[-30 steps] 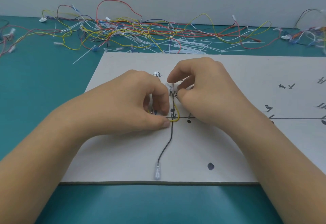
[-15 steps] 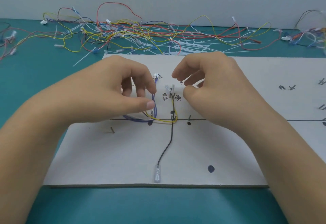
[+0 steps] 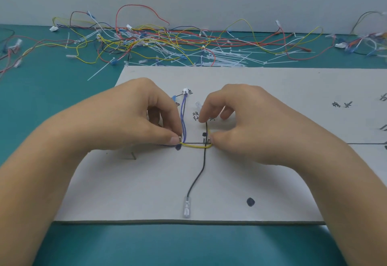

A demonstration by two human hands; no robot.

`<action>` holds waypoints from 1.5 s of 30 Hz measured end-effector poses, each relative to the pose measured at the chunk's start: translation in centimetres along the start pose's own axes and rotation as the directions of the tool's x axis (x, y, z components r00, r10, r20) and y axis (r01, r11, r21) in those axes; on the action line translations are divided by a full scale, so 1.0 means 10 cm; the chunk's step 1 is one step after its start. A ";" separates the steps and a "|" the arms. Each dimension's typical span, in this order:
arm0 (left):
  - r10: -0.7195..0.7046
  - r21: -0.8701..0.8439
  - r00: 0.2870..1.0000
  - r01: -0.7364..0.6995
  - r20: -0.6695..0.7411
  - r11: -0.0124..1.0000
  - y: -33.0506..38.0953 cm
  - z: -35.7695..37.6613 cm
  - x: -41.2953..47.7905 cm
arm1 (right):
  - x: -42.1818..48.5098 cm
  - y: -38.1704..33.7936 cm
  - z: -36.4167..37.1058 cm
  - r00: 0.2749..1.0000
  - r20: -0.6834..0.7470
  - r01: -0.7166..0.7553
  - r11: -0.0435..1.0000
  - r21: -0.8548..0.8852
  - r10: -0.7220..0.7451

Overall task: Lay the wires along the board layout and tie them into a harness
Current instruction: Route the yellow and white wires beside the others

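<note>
A grey layout board [image 3: 272, 89] lies on the teal table, marked with black lines, dots and characters. A yellow wire [image 3: 194, 145] runs along the horizontal line between my two hands. My left hand [image 3: 144, 119] pinches the yellow wire and the blue wires [image 3: 183, 114] at their lower bend, by a nail. The blue wires run up to a white connector [image 3: 185, 91]. My right hand [image 3: 240, 123] pinches the yellow wire's right end by the nails at the crossing. A black wire [image 3: 201, 171] drops from there to a clear terminal [image 3: 186, 207].
A tangle of loose coloured wires [image 3: 146, 39] and white cable ties [image 3: 226, 56] lies behind the board along the wall. More wires sit at the far left [image 3: 12, 50] and far right [image 3: 360, 43]. A bare nail [image 3: 134, 155] stands left of my left hand.
Both hands have dropped back to the horizontal line. The yellow wire, slack before, now lies straight and taut between them. The blue wires now stand straighter up to the connector.
</note>
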State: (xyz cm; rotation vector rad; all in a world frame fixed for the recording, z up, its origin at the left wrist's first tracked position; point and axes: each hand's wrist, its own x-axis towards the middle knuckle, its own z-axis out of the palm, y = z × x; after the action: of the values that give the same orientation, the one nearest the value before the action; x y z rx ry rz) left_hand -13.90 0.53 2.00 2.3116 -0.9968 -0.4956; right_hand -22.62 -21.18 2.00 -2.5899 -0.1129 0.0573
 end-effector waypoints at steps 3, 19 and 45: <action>0.006 -0.035 1.000 -0.007 -0.005 0.999 0.01 0.02 0.01 | -0.01 0.00 0.00 0.999 0.041 0.009 1.000 -0.004 -0.009; 0.011 -0.074 1.000 -0.013 -0.029 0.997 -0.02 0.00 0.00 | -0.01 -0.03 -0.01 1.000 0.008 0.003 1.000 0.015 -0.003; -0.041 -0.059 0.973 0.028 -0.229 0.998 -0.19 -0.03 0.08 | 0.02 -0.11 0.19 0.994 -0.102 -0.029 0.996 0.086 0.037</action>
State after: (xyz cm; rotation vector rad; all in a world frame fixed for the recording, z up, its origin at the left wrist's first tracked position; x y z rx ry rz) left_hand -12.26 1.10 0.93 2.2779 -0.8225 -0.2570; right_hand -22.67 -19.24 0.93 -2.5048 -0.0292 -0.0586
